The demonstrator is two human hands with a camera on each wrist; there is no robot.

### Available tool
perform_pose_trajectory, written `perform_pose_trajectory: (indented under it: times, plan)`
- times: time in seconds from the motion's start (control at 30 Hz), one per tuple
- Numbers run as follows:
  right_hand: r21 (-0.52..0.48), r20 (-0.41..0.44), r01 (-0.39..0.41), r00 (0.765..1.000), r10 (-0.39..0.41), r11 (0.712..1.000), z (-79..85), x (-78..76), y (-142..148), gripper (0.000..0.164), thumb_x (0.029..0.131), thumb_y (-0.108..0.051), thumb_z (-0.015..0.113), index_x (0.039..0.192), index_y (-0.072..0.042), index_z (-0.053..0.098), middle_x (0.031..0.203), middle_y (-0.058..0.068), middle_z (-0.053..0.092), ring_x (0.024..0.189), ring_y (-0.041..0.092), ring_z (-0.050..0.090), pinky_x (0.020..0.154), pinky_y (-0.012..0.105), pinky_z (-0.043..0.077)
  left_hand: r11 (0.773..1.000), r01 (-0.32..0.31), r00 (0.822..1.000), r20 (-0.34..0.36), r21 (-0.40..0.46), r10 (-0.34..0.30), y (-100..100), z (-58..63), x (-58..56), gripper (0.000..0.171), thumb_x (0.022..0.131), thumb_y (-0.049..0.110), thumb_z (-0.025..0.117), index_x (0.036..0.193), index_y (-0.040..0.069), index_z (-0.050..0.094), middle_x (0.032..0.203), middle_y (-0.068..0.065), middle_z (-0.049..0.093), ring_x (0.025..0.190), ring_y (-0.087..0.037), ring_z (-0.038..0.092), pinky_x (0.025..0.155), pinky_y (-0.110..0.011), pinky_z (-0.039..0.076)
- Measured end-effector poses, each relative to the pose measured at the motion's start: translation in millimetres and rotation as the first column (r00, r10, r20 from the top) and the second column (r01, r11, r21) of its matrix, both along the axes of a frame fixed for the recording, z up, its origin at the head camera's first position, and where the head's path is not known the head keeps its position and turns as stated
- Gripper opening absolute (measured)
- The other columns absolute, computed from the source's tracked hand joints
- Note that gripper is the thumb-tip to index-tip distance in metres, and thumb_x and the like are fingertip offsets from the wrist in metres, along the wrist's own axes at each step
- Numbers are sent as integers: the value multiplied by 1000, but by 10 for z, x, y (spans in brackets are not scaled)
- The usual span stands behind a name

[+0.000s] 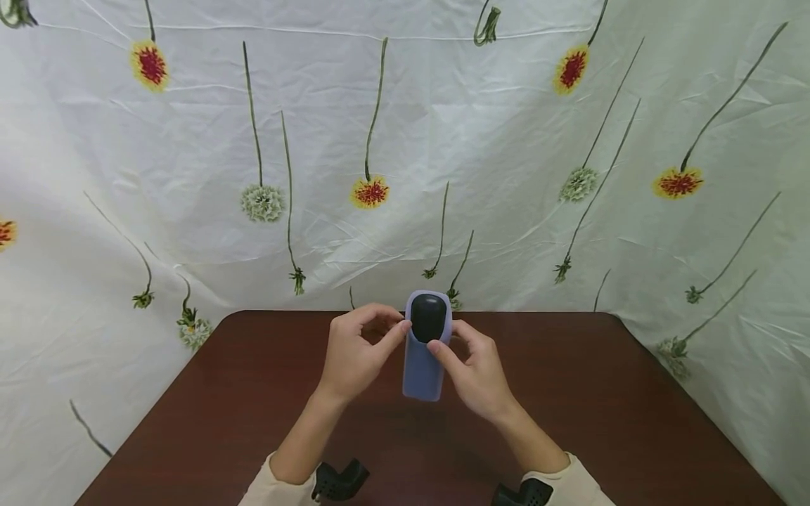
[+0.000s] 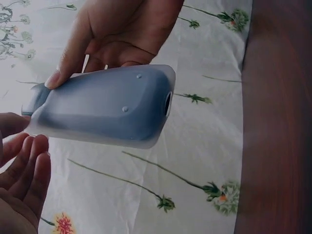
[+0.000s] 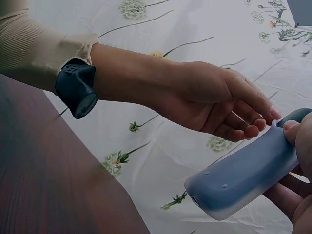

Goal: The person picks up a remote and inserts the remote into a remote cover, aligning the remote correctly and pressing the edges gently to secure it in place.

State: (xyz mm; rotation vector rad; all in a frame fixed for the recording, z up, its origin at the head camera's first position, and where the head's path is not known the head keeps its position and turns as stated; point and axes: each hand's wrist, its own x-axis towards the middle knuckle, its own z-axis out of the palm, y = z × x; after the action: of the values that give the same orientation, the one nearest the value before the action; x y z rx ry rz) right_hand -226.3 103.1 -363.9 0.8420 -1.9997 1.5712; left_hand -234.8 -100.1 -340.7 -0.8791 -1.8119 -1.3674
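Note:
A long blue handheld device [image 1: 422,372] with a glossy black oval panel [image 1: 428,318] is held upright above the table. A translucent soft sleeve [image 2: 151,139] wraps its lower body, with two small bumps on the back and a dark opening in the end. My left hand [image 1: 354,351] pinches the sleeve's upper left edge between thumb and fingers; in the right wrist view that edge stands slightly raised. My right hand [image 1: 477,372] grips the device from the right, its thumb on the front just below the panel. The right fingers behind it are partly hidden.
The dark reddish-brown table [image 1: 253,436] stretches beneath both arms. Behind it hangs a white flower-printed cloth [image 1: 316,232], reaching the table's far edge. Black wrist-worn pieces [image 1: 342,480] sit at both sleeve cuffs.

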Motion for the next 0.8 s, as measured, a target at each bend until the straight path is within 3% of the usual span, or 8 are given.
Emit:
perform_pose_trajectory:
  times: [0.27,0.47,0.7,0.8]
  plan:
    - [-1,-32,-21,999,21,1000,-5,-6,0,21,97,-2,72,118,-3,70,110,4,74,106,23,69,85,40,58,998,38,988,148,57,-47,7,26,15,6,91,0,78,93,3,74,83,-2,71,69,-27,73,63,-33,61]
    - [12,-48,-12,999,12,1000,-27,-20,3,21,97,-3,72,117,-4,70,110,3,74,106,23,69,85,42,59,999,15,983,181,33,-21,-1,31,21,4,92,5,80,96,5,80,85,0,74,71,-25,73,65,-33,60]
    - [10,-67,-14,998,15,1000,-33,-34,-3,23,96,-2,73,119,-3,71,110,3,74,105,23,69,83,40,59,998,56,970,235,21,-60,-28,38,24,5,93,8,79,97,6,82,84,0,75,72,-33,72,65,-31,58]
    - [11,-77,-21,997,22,1000,-34,-38,-1,22,96,-2,73,118,-3,71,110,3,74,104,23,70,82,41,60,995,94,955,281,19,-96,-42,53,37,7,93,8,79,98,4,82,86,-2,76,71,-32,72,66,-32,59]
